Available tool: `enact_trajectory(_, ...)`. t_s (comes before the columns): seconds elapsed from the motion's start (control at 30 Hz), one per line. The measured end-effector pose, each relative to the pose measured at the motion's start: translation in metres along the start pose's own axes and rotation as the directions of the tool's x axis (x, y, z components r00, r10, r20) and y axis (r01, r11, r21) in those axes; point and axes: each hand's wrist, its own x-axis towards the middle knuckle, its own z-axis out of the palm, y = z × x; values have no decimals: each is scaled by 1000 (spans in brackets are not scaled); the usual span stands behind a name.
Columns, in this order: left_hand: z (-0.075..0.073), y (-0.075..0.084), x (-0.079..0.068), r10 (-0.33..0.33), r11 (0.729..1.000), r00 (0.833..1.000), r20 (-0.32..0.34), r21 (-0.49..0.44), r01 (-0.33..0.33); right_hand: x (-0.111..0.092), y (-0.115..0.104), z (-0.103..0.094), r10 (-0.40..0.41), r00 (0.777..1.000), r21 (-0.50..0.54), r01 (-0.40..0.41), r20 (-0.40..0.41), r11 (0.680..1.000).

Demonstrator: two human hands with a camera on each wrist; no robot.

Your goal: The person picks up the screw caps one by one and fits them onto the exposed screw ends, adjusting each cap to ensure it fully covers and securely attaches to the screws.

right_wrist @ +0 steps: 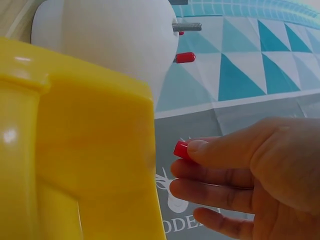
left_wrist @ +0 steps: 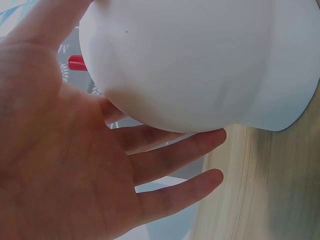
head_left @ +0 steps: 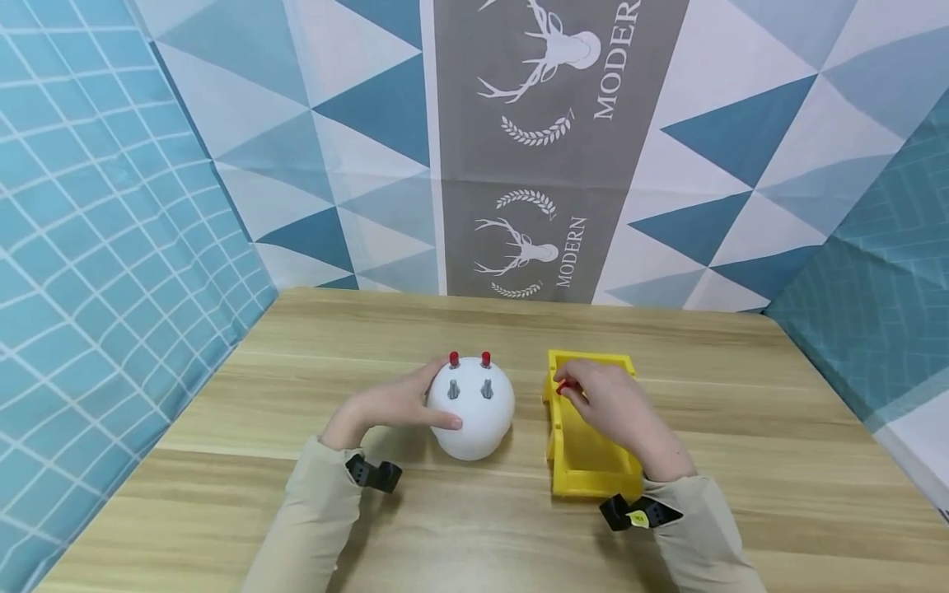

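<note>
A white rounded body (head_left: 474, 420) stands on the table, with two bare threaded studs (head_left: 487, 389) and two more studs tipped with red caps (head_left: 485, 359). My left hand (head_left: 404, 403) holds it from the left, thumb across its front and fingers round the far side. In the left wrist view, the lower fingers (left_wrist: 175, 192) spread out below the smooth white surface. Between thumb and fingertips, my right hand (head_left: 611, 403) pinches a small red cap (right_wrist: 182, 150). That hand is above the left part of a yellow bin (head_left: 593, 483), hiding some of its inside.
The yellow bin stands a short way right of the white body on a wood-grain table (head_left: 474, 543). Behind the table hangs a patterned cloth (head_left: 534, 165), and blue tiled cloth (head_left: 111, 247) covers the left side.
</note>
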Motion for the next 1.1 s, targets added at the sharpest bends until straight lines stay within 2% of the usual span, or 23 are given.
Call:
enact_trajectory(0.23,-2,1,1,19,1000,1000,-5,-8,-19,4,-2,2,-18,999,-11,17,-39,1000)
enact_trajectory(0.37,-3,2,1,6,1000,1000,-5,3,-6,6,-5,4,-35,997,-19,33,-72,999)
enact_trajectory(0.8,-4,0,-3,-8,1000,1000,2,3,8,8,-22,19,-132,975,-41,126,-179,991)
enact_trajectory(1.1,-2,-1,1,15,1000,1000,3,-10,-15,7,-26,21,-144,970,-39,139,-194,990)
